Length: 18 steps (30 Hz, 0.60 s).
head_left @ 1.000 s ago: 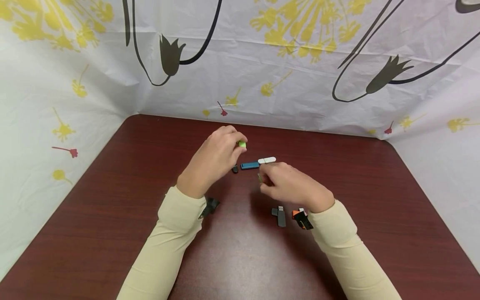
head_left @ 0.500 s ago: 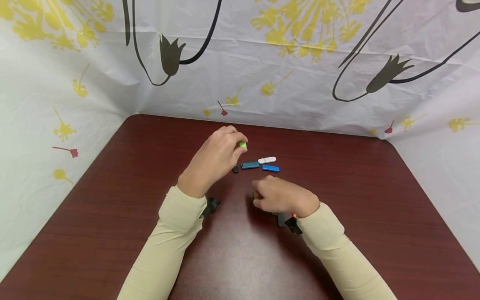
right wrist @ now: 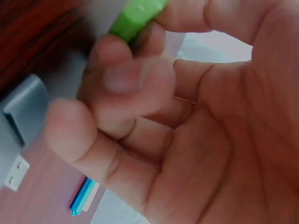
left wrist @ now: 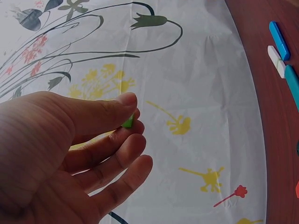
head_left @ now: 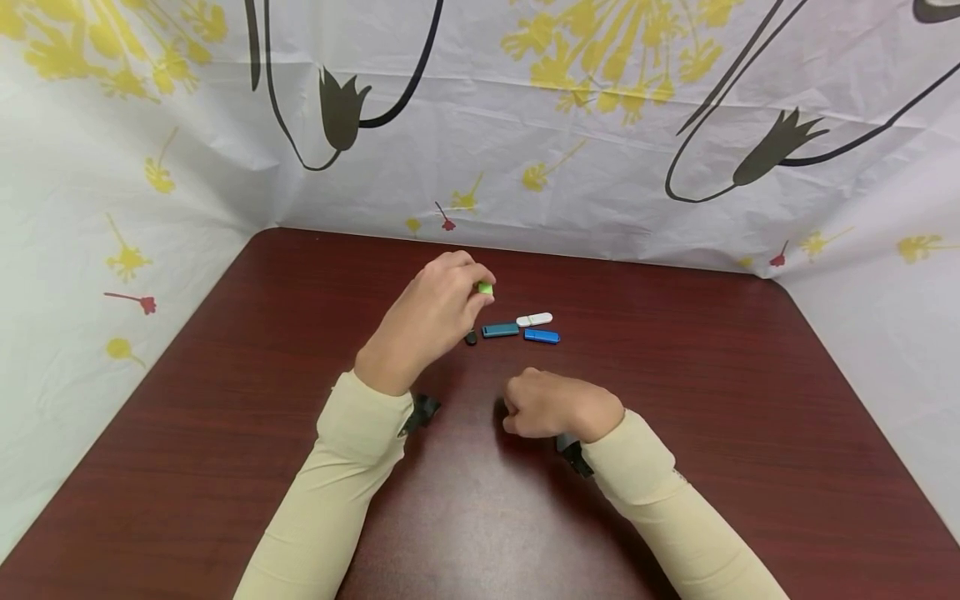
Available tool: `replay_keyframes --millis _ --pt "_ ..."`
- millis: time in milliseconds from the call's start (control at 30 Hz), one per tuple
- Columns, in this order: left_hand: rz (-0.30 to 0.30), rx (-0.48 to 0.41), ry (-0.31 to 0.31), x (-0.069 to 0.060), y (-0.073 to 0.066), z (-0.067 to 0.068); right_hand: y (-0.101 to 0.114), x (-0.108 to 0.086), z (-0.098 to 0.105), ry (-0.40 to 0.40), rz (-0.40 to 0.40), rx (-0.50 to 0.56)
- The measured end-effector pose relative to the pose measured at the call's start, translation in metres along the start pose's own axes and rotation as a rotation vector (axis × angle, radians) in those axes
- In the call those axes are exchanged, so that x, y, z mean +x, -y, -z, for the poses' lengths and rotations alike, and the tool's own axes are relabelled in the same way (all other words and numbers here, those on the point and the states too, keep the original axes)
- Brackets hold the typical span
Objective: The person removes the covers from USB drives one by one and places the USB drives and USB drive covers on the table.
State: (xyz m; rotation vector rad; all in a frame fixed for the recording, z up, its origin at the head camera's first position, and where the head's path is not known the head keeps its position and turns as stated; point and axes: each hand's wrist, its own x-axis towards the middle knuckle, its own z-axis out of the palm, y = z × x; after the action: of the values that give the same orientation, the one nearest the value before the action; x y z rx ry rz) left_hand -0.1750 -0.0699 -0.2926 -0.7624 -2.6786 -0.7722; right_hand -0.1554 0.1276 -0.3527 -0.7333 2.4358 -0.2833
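Observation:
My left hand (head_left: pixel 431 317) is raised over the far part of the table and pinches a small green cap-like piece (left wrist: pixel 128 122) between thumb and forefinger. Its other fingers are loosely bent. Lower and nearer in the head view, my right hand (head_left: pixel 551 404) grips a green USB stick (right wrist: pixel 138 18), which only the right wrist view shows, partly cut off by the frame. A grey swivel USB stick (right wrist: pixel 28 109) lies beside and partly under that hand, mostly hidden in the head view.
Past my right hand lie a teal USB stick (head_left: pixel 500 331), a white one (head_left: pixel 534 320) and a blue one (head_left: pixel 542 337). A small black piece (head_left: pixel 471 338) shows beside the left hand. A patterned white sheet (head_left: pixel 480 125) hangs behind the brown table (head_left: pixel 675 333).
My right hand has moved nearer and slightly left, bringing the blue USB stick into view and covering most of the grey one and the orange item. The left hand has stayed still.

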Motion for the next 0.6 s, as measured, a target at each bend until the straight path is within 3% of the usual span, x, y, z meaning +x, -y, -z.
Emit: replay_keyframes --millis 600 --pt "0.008 -0.008 0.014 0.0 -0.0007 -0.0006 0.0069 0.0035 -0.0061 0.016 -0.003 -0.004"
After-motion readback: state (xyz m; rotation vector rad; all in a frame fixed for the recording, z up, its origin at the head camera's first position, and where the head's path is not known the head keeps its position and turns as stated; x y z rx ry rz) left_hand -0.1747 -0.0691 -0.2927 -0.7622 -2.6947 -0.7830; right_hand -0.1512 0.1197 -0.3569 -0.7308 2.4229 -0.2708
